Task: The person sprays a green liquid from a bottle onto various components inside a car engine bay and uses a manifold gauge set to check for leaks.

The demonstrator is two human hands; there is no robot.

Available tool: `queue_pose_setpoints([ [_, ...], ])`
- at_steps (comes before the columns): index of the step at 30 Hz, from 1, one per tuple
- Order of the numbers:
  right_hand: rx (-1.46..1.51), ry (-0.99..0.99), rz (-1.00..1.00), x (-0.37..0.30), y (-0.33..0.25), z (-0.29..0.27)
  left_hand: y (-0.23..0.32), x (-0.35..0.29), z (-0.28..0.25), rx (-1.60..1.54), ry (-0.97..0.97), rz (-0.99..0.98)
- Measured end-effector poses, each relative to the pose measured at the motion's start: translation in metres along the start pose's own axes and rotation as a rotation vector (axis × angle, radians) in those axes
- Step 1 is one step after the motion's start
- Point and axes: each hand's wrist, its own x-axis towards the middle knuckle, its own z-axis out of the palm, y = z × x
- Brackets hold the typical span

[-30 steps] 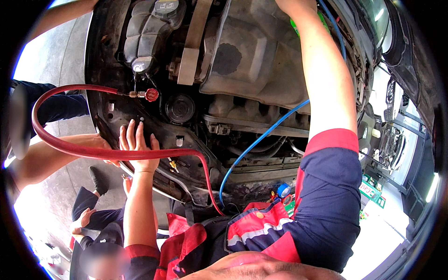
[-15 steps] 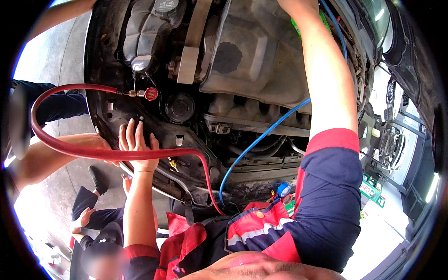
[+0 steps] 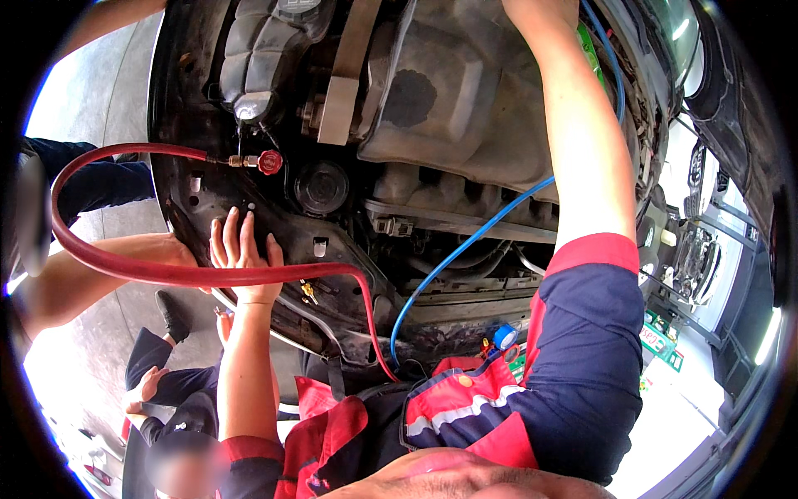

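Note:
My left hand [image 3: 243, 252] lies with its fingers spread on the black front panel [image 3: 278, 218] of an open engine bay. A thick red hose [image 3: 125, 268] loops beside it and passes over its wrist side. That hose ends at a coupler with a red knob [image 3: 270, 162], attached near a grey ribbed reservoir [image 3: 259, 58]. My right arm reaches far across the dusty engine cover [image 3: 465, 91]. The right hand [image 3: 540, 10] is cut off by the upper edge, its fingers hidden. Beside that wrist shows a green thing [image 3: 590, 54], too covered to name. A blue hose [image 3: 474, 244] runs beneath the right arm.
A blue-rimmed gauge [image 3: 504, 337] sits close to my chest. At the left, another person's forearm [image 3: 108, 258] rests at the car's edge; a second person [image 3: 179, 424] sits or crouches lower left. A green-framed box or stand [image 3: 661, 339] is at the right.
My right hand has shifted slightly right; the green thing now shows only on the right side of the arm. My left hand stays put, and the red hose has barely moved.

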Motion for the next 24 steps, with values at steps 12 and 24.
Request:
queue_pose_setpoints([
  [12,-0.013,-0.001,0.047,-0.003,-0.003,-0.002,-0.001,0.0,0.001,-0.005,0.018,0.008],
  [24,0.125,-0.218,0.025,0.004,-0.003,-0.011,-0.001,0.0,0.001,0.001,0.012,0.005],
])
